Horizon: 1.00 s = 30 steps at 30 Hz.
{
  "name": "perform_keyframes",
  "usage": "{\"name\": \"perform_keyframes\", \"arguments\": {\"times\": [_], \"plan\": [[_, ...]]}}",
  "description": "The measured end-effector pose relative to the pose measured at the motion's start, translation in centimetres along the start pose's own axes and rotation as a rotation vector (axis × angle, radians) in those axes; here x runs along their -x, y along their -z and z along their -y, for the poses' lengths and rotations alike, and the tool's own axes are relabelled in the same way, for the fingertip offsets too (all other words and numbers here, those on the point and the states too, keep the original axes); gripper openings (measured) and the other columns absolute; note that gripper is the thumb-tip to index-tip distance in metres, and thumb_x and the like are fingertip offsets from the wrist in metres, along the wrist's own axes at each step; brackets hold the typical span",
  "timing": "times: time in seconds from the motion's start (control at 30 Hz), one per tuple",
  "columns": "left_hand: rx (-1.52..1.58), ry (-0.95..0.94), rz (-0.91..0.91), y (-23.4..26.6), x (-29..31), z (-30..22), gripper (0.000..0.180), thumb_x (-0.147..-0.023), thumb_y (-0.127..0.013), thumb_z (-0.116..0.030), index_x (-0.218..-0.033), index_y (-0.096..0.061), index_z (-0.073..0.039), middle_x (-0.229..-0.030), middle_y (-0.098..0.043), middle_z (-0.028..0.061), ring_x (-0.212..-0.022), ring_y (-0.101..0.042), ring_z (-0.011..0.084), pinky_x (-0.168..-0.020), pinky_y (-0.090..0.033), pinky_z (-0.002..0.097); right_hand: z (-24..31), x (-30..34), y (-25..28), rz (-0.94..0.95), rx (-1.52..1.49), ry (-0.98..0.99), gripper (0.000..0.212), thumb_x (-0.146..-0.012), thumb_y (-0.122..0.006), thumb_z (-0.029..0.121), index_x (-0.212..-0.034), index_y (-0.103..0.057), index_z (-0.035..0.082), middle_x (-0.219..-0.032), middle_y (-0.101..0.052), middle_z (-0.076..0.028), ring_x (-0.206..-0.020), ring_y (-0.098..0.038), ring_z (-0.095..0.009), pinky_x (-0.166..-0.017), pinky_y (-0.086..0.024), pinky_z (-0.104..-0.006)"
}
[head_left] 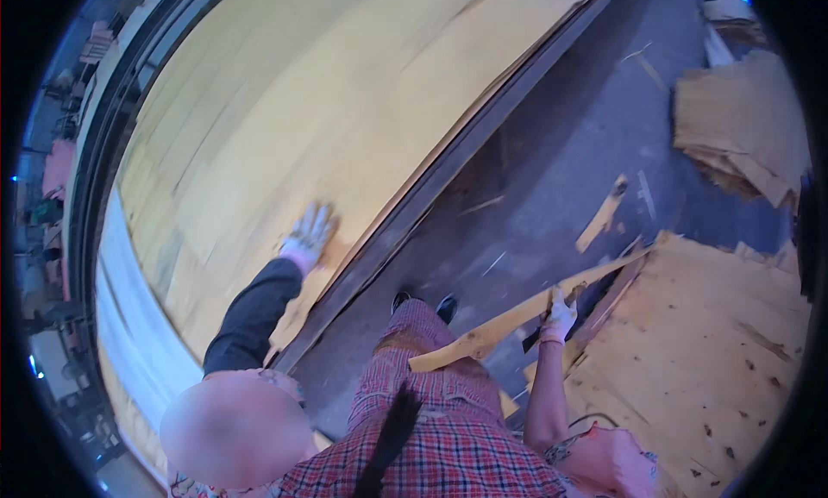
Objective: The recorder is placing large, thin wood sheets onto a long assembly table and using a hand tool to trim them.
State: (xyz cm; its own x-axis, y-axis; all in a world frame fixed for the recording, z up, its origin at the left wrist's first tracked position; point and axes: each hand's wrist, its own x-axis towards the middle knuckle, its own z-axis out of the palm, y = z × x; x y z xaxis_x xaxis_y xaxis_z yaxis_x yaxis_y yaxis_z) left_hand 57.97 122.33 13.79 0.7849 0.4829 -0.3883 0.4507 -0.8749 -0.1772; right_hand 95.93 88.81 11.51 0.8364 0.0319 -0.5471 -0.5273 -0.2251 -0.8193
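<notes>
Long pale-yellow wood strip (pixel 492 330): near right, fingers of the white-gloved right hand (pixel 559 318) clamped on it
White-gloved left hand (pixel 310 232): palm-down on the big yellow wood sheet (pixel 345 93), fingers kinda apart
Edge: straight dark ledge (pixel 474 146) just right of that hand
Room: scrap-strewn grey floor (pixel 552 175)

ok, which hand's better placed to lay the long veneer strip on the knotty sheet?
Right, likely: right hand holds the long veneer strip near the knotty sheet; left hand rests on the opposite veneer.

Left hand (pixel 310 233), right hand (pixel 559 317) white-gloved; dark left sleeve (pixel 254 313); pinkish right sleeve (pixel 611 465); red-checked clothing (pixel 448 442); dark shoes (pixel 446 309).
</notes>
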Motion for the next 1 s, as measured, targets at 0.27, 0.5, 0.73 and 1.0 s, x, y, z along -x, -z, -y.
{"name": "perform_keyframes", "arguments": {"times": [0.27, 0.5, 0.73, 1.0], "plan": [[0.272, 0.142, 0.47, 3.8, -2.9, 0.5, 0.083, -0.066, -0.069, -0.027, -0.134, -0.024, -0.007, -0.13, -0.037, 0.0192, -0.095, -0.056, 0.0321, -0.081, -0.045, 0.0398, 18.1, -2.6, -13.2, 0.432, -0.341, 0.379, 0.021, -0.084, -0.058, 0.023, -0.093, -0.046, 0.009, -0.055, -0.048, 0.0, -0.038, -0.045, -0.007, -0.032, -0.033, -0.0201], [1.594, -0.114, -0.537, 30.8, -23.8, -2.3, 0.059, -0.086, -0.047, -0.037, -0.134, -0.029, -0.007, -0.11, -0.055, 0.0019, -0.062, -0.053, 0.0085, -0.064, -0.045, 0.0233, 22.9, -0.5, -23.0, 1.151, 0.368, 0.468, 0.027, -0.078, -0.064, 0.021, -0.09, -0.06, -0.002, -0.083, -0.065, -0.012, -0.068, -0.06, -0.012, -0.062, -0.048, -0.0274], [1.824, -0.047, -0.316, 44.4, -38.0, -3.2, 0.042, -0.085, -0.051, -0.025, -0.121, -0.044, -0.004, -0.099, -0.061, 0.006, -0.061, -0.058, 0.0109, -0.058, -0.048, 0.0251, 29.7, -10.7, -30.1, 1.617, 1.205, 1.125, 0.033, -0.081, -0.055, 0.03, -0.106, -0.055, 0.008, -0.095, -0.063, -0.01, -0.086, -0.061, -0.022, -0.074, -0.047, -0.0314], [1.708, 0.315, 0.034, 39.9, -42.6, -10.0, 0.039, -0.084, -0.055, -0.034, -0.109, -0.054, -0.004, -0.078, -0.062, 0.0028, -0.053, -0.058, 0.01, -0.051, -0.046, 0.0232, 43.6, -33.7, -39.5, 1.19, 0.089, 0.075, 0.038, -0.09, -0.041, 0.041, -0.102, -0.049, 0.007, -0.085, -0.058, -0.007, -0.07, -0.053, -0.007, -0.045, -0.038, -0.0163]]}}
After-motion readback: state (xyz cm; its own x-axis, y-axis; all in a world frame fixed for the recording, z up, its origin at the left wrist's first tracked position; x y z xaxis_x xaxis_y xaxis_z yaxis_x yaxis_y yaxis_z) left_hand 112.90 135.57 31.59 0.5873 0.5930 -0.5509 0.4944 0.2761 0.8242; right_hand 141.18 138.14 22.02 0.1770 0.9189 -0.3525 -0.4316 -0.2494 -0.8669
